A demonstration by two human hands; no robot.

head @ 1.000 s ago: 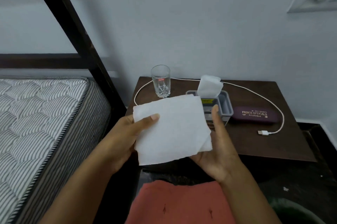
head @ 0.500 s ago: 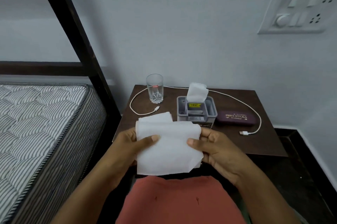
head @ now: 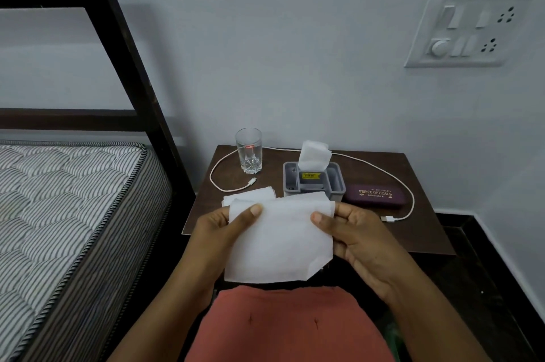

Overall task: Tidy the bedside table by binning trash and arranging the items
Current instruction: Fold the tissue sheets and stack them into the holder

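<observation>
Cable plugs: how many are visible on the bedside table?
2. One plug lies just in front of the glass; the other plug lies further right, in front of the purple glasses case. None seems hidden.

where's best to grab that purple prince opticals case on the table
Grip the spectacle case across its middle from above, fingers on its long front and back sides. It lies flat, its left end near the grey organiser and the white cable curving round its right end, so the ends are crowded.
</observation>
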